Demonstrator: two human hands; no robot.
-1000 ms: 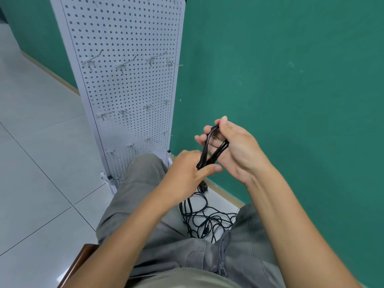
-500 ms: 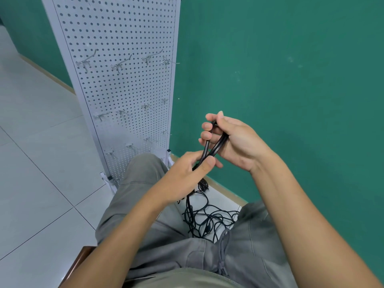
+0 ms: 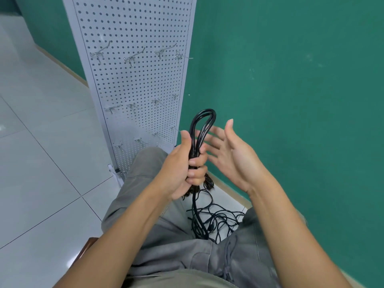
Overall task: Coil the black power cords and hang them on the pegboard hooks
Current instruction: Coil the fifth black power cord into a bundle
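Note:
My left hand point(image 3: 185, 169) is closed around a coiled black power cord point(image 3: 202, 125). The coil's loop stands upright above my fist, and its tail hangs down past my wrist. My right hand point(image 3: 230, 150) is spread just right of the loop, palm toward it, holding nothing. More black cords point(image 3: 216, 222) lie tangled on the floor between my knees. The white pegboard point(image 3: 135, 75) stands upright ahead and to the left, with rows of bare metal hooks point(image 3: 132, 58).
A green wall point(image 3: 291, 80) fills the right side, right behind the pegboard. My grey-trousered legs point(image 3: 145, 194) extend toward the pegboard's base. White floor tiles point(image 3: 41, 163) spread out to the left. A brown seat edge point(image 3: 87, 246) shows at lower left.
My right hand has let go of the cord loop and spread apart. My left hand now holds the coil alone and has raised it, so the loop stands free above the fist.

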